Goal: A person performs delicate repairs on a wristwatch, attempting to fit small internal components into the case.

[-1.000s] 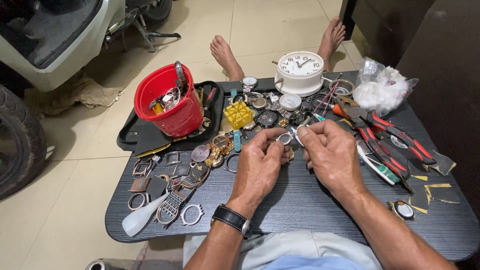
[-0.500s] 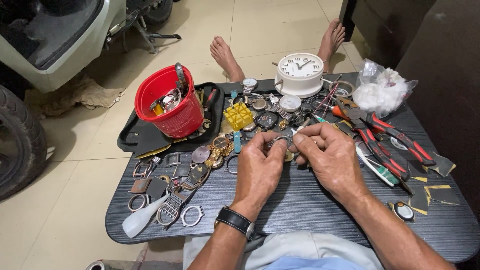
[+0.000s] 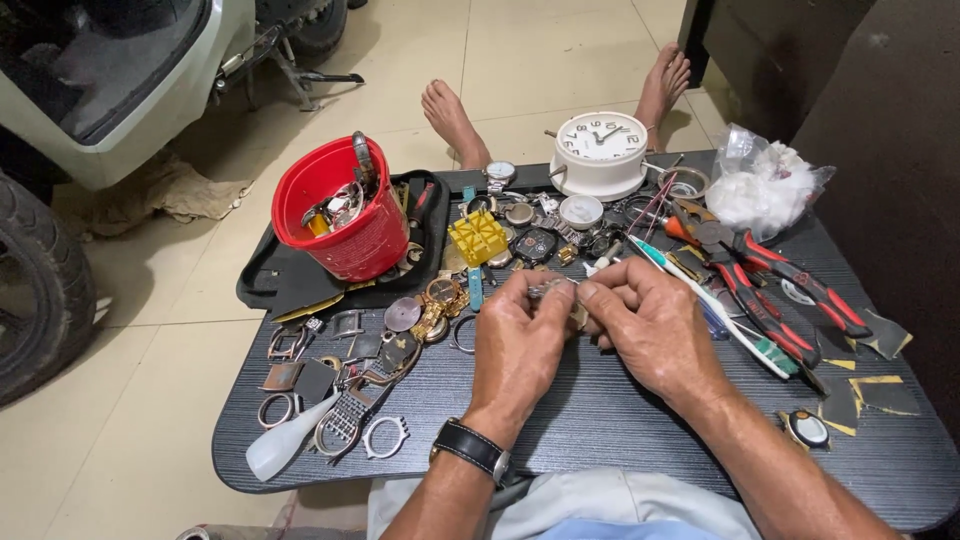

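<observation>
My left hand [image 3: 518, 345] and my right hand [image 3: 650, 325] meet over the middle of a dark lap table [image 3: 600, 420]. Together they pinch a small metal watch part [image 3: 548, 290] between the fingertips; most of it is hidden by the fingers. A black wristwatch [image 3: 472, 448] is on my left wrist. Just beyond the hands lie a yellow plastic watch holder [image 3: 477, 236] and several watch cases and dials [image 3: 530, 240].
A red bucket [image 3: 345, 225] of parts stands on a black tray [image 3: 275, 290] at the back left. Watch bezels and straps [image 3: 340, 390] lie left, a white clock [image 3: 600, 150] at the back, red-handled pliers [image 3: 790, 285] and a plastic bag [image 3: 765, 185] right. Bare feet [image 3: 455, 120] rest beyond the table.
Both hands have drawn closer together, and the fingertips now close over the small metal part. Nothing else on the table has moved.
</observation>
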